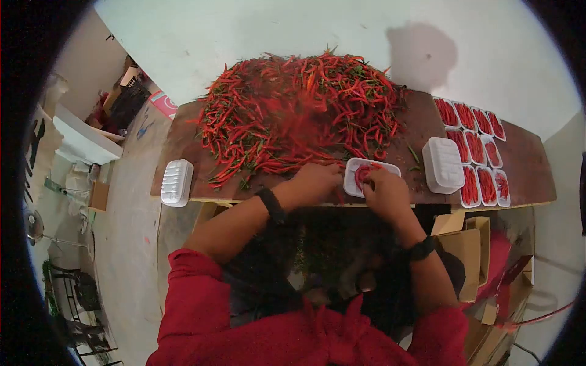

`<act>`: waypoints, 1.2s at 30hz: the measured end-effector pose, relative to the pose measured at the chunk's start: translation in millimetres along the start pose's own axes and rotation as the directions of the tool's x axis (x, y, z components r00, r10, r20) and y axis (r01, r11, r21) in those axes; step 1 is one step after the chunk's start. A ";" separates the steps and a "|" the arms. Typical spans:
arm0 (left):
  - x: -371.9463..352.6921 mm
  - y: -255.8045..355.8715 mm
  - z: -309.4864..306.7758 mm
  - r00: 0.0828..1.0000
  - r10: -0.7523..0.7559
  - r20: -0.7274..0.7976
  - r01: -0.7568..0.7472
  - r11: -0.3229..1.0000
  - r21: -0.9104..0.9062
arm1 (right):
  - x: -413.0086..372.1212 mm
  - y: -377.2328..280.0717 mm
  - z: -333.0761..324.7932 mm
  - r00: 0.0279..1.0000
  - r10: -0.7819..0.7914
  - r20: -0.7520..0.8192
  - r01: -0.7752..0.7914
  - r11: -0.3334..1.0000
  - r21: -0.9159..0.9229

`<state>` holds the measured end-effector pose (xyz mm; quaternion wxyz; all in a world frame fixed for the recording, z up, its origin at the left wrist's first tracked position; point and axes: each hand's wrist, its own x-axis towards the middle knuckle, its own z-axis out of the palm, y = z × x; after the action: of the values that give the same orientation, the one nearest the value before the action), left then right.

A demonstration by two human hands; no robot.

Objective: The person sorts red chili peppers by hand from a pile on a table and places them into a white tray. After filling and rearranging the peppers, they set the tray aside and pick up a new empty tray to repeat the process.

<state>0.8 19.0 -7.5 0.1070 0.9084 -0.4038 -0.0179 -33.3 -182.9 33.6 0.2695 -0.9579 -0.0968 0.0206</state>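
Note:
A large heap of red chili peppers (244, 131), some with green stems, covers the middle of the brown table. At its front edge is my left hand (314, 184), fingers curled together, with a bit of red chili showing just below them. Right of it lies a white foam tray (349, 178) containing a few red chilies (362, 174). My right hand (388, 192) reaches over the tray's right side, its fingers closed on chilies at the tray; its fingertips are partly hidden.
A stack of white trays (442, 165) stands right of my right hand, and another stack (177, 183) at the table's left end. Several chili-filled trays (476, 146) sit in rows at right. Cardboard boxes (467, 250) are below the table's right side. A wall rises behind.

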 end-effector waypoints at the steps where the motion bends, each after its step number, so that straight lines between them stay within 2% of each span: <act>1: -0.8 1.2 -4.3 0.999 -0.038 0.007 0.037 0.998 0.050 | -1.1 -0.3 5.2 0.998 -0.063 0.001 0.063 0.998 -0.015; 3: -3.8 -1.8 -9.2 0.997 -0.078 0.012 0.076 0.992 0.101 | -2.1 0.4 18.1 0.992 -0.127 0.003 0.127 0.991 -0.030; 5: -8.0 -12.0 -12.3 0.982 -0.187 0.017 0.186 0.982 0.031 | -1.5 1.2 29.9 0.977 -0.210 -0.030 0.210 0.978 -0.003; 6: -10.5 -12.5 -16.4 0.982 -0.187 0.014 0.186 0.982 0.030 | -0.8 -3.3 30.4 0.977 -0.211 -0.030 0.211 0.977 -0.006; 8: -16.4 -11.5 -23.3 0.979 -0.164 -0.122 0.151 0.982 -0.111 | -0.4 -14.6 33.2 0.977 -0.187 -0.103 0.190 0.982 0.015; 9: -19.0 -9.5 -27.9 0.979 -0.162 -0.124 0.148 0.983 -0.109 | 1.2 -16.6 36.3 0.976 -0.187 -0.107 0.190 0.982 0.014; 12: -28.3 2.0 -36.7 0.989 -0.083 -0.119 0.060 0.981 -0.185 | 2.8 -23.1 41.0 0.985 -0.155 -0.071 0.161 0.983 0.088; 14: -36.5 7.7 -36.7 0.990 -0.038 -0.136 0.002 0.968 -0.252 | -1.7 -33.9 30.4 0.974 -0.213 0.072 0.199 0.967 0.160; 18: -50.1 6.2 -24.9 0.989 -0.048 -0.137 0.000 0.943 -0.334 | -4.1 -17.3 50.1 0.956 -0.281 0.088 0.267 0.954 0.137; 20: -50.3 9.0 -26.5 0.994 -0.060 -0.094 0.020 0.926 -0.377 | -8.5 -16.1 48.4 0.941 -0.300 0.158 0.269 0.944 0.191; 24: -45.0 11.6 -23.3 0.996 -0.048 -0.081 0.018 0.942 -0.336 | -10.7 -13.0 47.9 0.934 -0.339 0.117 0.313 0.930 0.193; 26: -39.6 16.6 -24.3 0.992 -0.047 -0.113 0.010 0.952 -0.306 | -9.8 -12.4 46.9 0.949 -0.221 0.226 0.213 0.975 0.058; 27: -37.4 16.4 -22.4 0.993 -0.042 -0.110 0.006 0.952 -0.306 | -12.2 -12.7 46.8 0.951 -0.216 0.223 0.208 0.976 0.059; 29: -33.8 14.5 -17.5 0.981 -0.179 -0.071 0.162 0.966 -0.202 | -20.1 -13.9 46.2 0.941 -0.281 0.187 0.260 0.957 0.131; 30: -31.7 14.5 -19.6 0.982 -0.176 -0.070 0.159 0.966 -0.202 | -22.3 -13.9 42.9 0.942 -0.279 0.185 0.258 0.957 0.131; 32: -27.2 16.7 -27.1 0.976 -0.173 0.135 0.205 0.939 -0.278 | -27.7 -13.6 35.3 0.934 -0.328 0.143 0.303 0.938 0.168; 33: -24.8 20.3 -29.0 0.976 -0.165 0.142 0.199 0.940 -0.278 | -26.4 -10.6 31.7 0.937 -0.319 0.140 0.295 0.940 0.170; 35: -18.6 28.6 -31.1 0.964 -0.205 0.170 0.266 0.697 -0.666 | -19.9 -2.1 23.9 0.984 -0.130 0.126 0.113 0.985 0.132; 36: -15.6 31.3 -30.7 0.964 -0.203 0.172 0.266 0.698 -0.665 | -20.4 -0.9 24.1 0.984 -0.128 0.124 0.111 0.985 0.134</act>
<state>-28.8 15.7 28.2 0.4125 0.8475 -0.2540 -0.2169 -55.7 -173.8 13.2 0.3234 -0.9279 -0.1705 0.0736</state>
